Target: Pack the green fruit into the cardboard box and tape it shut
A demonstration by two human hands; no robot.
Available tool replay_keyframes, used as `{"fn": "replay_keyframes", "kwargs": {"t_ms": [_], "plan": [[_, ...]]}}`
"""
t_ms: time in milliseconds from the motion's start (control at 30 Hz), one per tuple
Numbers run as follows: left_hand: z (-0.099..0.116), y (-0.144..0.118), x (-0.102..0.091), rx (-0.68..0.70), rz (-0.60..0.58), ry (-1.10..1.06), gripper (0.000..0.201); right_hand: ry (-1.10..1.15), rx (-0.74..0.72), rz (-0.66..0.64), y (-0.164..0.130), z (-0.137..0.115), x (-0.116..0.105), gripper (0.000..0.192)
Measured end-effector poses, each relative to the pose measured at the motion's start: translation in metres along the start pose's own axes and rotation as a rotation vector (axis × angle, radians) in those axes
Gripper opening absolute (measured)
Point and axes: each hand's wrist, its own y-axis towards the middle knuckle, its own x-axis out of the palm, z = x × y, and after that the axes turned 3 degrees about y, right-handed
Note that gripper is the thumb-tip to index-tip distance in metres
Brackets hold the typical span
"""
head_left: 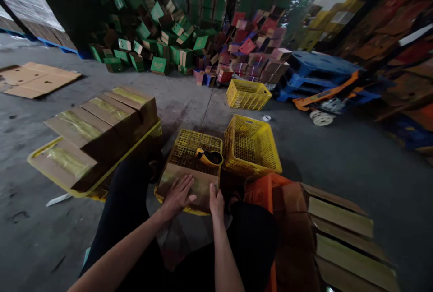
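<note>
A brown cardboard box (199, 189) with clear tape on top rests on the near part of an upturned yellow plastic crate (180, 144) between my knees. My left hand (178, 196) lies flat on the box's top, fingers stretched out. At the box's right end is my right hand (217, 200), its thumb on the top edge and its fingers against the end face, partly hidden. Just beyond the box, a yellow and black tape dispenser (209, 157) lies on the crate, touched by neither hand.
Taped boxes (98, 113) fill a yellow crate at left. More boxes (341, 238) stand in an orange crate (260, 190) at right. Yellow crates (252, 145) sit ahead. Farther off are piled green cartons (165, 53), blue pallets (314, 73) and an orange pallet jack (329, 93).
</note>
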Motion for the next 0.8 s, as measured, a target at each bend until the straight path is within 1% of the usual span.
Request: {"fn": "replay_keyframes", "kwargs": {"t_ms": [200,400,500,600,667,700,767,800], "plan": [[-0.023,-0.012,-0.005,-0.126,0.017,0.005,0.061,0.001,-0.014,0.036,0.000,0.003,0.002,0.070],[-0.037,-0.021,-0.014,-0.365,0.055,-0.043,0.060,-0.029,-0.022,0.031,-0.002,0.004,0.001,0.070],[-0.043,-0.022,-0.018,-0.491,0.066,-0.110,0.061,-0.047,-0.035,0.041,-0.004,0.002,0.001,0.070],[-0.050,-0.022,-0.020,-0.619,0.049,-0.267,0.062,-0.063,-0.061,0.072,-0.008,-0.004,0.001,0.072],[-0.054,-0.021,-0.019,-0.649,0.051,-0.415,0.063,-0.105,-0.126,0.136,-0.015,-0.010,0.002,0.074],[-0.055,-0.021,-0.018,-0.650,0.061,-0.485,0.063,-0.158,-0.191,0.175,-0.020,-0.013,0.003,0.073],[-0.056,-0.020,-0.013,-0.661,0.097,-0.596,0.065,-0.309,-0.371,0.218,-0.033,-0.018,0.007,0.067],[-0.057,-0.019,-0.011,-0.675,0.117,-0.636,0.065,-0.390,-0.464,0.214,-0.040,-0.019,0.010,0.065]]}}
